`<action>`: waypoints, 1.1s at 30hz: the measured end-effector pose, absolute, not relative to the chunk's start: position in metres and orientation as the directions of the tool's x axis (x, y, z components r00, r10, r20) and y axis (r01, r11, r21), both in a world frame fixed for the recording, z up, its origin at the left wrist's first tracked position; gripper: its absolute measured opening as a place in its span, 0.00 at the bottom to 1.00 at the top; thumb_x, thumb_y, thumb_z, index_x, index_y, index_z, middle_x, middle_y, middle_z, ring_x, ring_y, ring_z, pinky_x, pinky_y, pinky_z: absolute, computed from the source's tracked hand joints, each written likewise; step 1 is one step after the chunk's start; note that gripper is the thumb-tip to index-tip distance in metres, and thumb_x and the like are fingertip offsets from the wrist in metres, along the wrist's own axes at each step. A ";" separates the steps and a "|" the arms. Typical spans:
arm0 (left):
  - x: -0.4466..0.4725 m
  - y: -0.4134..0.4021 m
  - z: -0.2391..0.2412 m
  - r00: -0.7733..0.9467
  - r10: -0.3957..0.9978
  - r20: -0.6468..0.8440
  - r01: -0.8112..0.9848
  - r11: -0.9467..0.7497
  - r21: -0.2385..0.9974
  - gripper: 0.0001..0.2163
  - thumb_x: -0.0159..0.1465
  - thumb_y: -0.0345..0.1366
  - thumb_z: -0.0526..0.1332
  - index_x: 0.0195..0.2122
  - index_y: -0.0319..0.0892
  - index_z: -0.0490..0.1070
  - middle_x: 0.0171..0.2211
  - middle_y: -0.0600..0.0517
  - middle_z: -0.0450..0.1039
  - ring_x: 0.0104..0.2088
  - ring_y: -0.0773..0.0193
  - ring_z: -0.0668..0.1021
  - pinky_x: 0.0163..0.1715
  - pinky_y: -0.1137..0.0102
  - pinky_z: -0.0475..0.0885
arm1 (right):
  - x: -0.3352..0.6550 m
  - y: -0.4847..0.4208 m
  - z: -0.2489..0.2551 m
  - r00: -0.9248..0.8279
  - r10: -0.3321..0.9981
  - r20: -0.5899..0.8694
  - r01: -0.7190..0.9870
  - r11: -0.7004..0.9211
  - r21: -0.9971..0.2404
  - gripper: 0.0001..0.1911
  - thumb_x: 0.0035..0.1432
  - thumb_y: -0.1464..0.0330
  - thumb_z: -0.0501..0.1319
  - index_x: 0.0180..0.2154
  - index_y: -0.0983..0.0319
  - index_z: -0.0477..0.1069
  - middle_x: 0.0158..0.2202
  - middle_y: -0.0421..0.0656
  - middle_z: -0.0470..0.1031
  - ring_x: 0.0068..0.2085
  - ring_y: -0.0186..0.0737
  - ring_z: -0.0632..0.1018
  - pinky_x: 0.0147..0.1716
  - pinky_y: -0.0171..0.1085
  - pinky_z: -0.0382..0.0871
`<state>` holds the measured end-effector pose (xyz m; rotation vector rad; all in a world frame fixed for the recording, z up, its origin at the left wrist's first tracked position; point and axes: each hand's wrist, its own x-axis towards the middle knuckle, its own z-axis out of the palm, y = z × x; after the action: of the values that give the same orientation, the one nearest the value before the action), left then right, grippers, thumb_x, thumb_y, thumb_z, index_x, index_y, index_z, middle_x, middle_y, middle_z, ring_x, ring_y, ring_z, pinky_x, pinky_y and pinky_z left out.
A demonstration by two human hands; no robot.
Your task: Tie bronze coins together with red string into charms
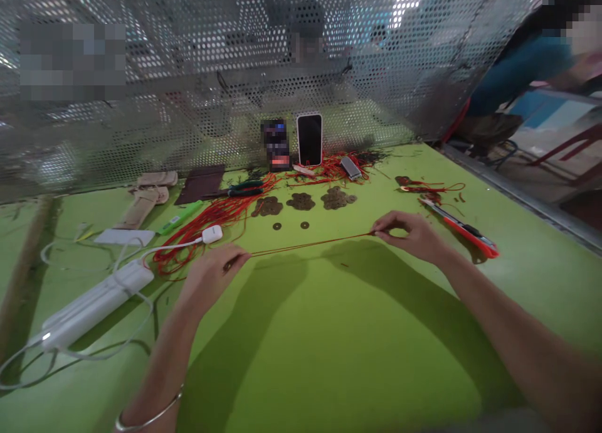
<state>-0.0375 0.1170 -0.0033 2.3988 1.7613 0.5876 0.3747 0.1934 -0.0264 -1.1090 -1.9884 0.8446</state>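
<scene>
A thin red cord [310,245] is stretched taut between my two hands above the green table [329,345]. My left hand [214,276] pinches its left end, fingers closed. Over at the cord's right end, my right hand [409,235] holds it in a closed pinch. A heap of red cords [207,223] lies just behind my left hand. Three piles of round coins [301,201] and two loose coins [290,225] sit beyond the cord.
A white power strip [89,307] with cables lies at the left. An orange utility knife [463,231] rests right of my right hand. A phone [309,139] leans on the perforated metal screen [188,106]. Pliers [244,188], a lighter [350,167], another person at far right.
</scene>
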 end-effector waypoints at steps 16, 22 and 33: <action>-0.038 0.088 -0.025 0.396 0.907 0.144 0.913 -0.372 -0.169 0.25 0.58 0.19 0.45 0.53 0.39 0.68 0.49 0.42 0.73 0.49 0.54 0.74 0.46 0.58 0.70 | 0.367 0.197 -0.029 -0.692 0.673 0.259 0.603 0.737 -0.305 0.10 0.59 0.66 0.57 0.40 0.58 0.75 0.43 0.44 0.77 0.43 0.42 0.77 0.44 0.43 0.71; 0.009 0.069 -0.025 0.262 0.957 0.123 0.964 -0.255 -0.072 0.23 0.67 0.33 0.44 0.63 0.35 0.53 0.61 0.43 0.59 0.60 0.54 0.63 0.58 0.56 0.62 | 0.366 0.196 -0.032 -0.709 0.655 0.261 0.601 0.755 -0.260 0.15 0.59 0.71 0.54 0.46 0.57 0.73 0.47 0.42 0.76 0.47 0.43 0.76 0.49 0.45 0.69; 0.032 0.080 -0.038 0.258 0.957 -0.132 0.965 -0.250 0.076 0.35 0.66 0.54 0.41 0.65 0.31 0.39 0.66 0.40 0.41 0.65 0.53 0.49 0.63 0.57 0.50 | 0.373 0.203 -0.040 -0.715 0.685 0.140 0.629 0.718 -0.298 0.24 0.55 0.76 0.52 0.50 0.53 0.72 0.53 0.38 0.72 0.51 0.43 0.74 0.53 0.48 0.67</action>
<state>0.0318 0.0802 -0.0375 2.3758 1.8299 -0.0878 0.3732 0.2030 -0.0398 -1.0442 -2.6833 0.3352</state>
